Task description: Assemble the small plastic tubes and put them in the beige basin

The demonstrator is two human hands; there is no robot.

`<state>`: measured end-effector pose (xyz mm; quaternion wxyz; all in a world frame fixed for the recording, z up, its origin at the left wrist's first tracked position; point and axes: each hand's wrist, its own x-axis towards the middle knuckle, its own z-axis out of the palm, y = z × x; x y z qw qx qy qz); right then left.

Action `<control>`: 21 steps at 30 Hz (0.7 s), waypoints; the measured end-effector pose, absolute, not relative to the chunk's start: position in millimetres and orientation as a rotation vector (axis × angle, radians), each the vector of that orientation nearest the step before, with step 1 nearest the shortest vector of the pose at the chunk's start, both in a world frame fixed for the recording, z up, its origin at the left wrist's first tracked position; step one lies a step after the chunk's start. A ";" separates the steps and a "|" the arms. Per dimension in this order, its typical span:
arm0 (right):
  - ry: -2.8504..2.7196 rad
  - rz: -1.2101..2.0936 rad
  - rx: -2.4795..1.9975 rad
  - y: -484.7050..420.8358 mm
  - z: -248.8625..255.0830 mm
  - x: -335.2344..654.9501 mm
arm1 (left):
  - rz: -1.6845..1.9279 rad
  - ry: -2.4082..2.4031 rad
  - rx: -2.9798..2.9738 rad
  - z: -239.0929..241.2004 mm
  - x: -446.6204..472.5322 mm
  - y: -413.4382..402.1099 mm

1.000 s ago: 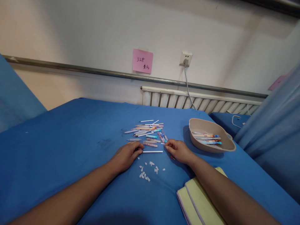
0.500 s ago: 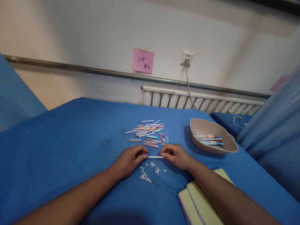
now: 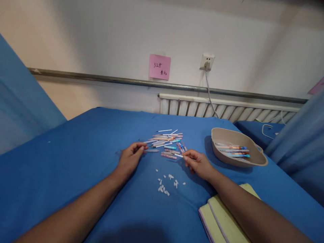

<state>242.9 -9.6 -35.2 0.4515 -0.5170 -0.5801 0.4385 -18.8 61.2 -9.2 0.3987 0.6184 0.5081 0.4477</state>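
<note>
My right hand (image 3: 198, 164) pinches a thin white pen refill (image 3: 179, 155), its dark tip pointing left toward the pens. Farther left, my left hand (image 3: 131, 157) has thumb and fingers closed at the near end of a grey pen barrel (image 3: 152, 151) lying on the blue sheet (image 3: 106, 209). Beyond the hands is a loose pile of pens and refills (image 3: 164, 137). Several pink patterned pen barrels (image 3: 169, 156) and a turquoise cap (image 3: 170, 147) lie at its near side. Small white tips (image 3: 162, 189) are scattered in front of me.
A beige basket (image 3: 258, 161) with several pens in it stands to the right. A folded yellow cloth (image 3: 222, 219) lies under my right forearm. Behind the bed are a radiator (image 3: 192, 107), a metal rail (image 3: 113, 78) and a socket with a cable (image 3: 207, 62). Blue curtains hang at both sides.
My left hand has let go of the white refill and moved left and away to the grey barrel. The right hand has carried the refill up toward the pens. One more white tip lies on the sheet.
</note>
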 end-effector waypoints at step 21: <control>-0.923 1.117 -1.091 14.9 -39.0 254.0 | 0.555 0.655 2.367 -8.6 77.5 1.9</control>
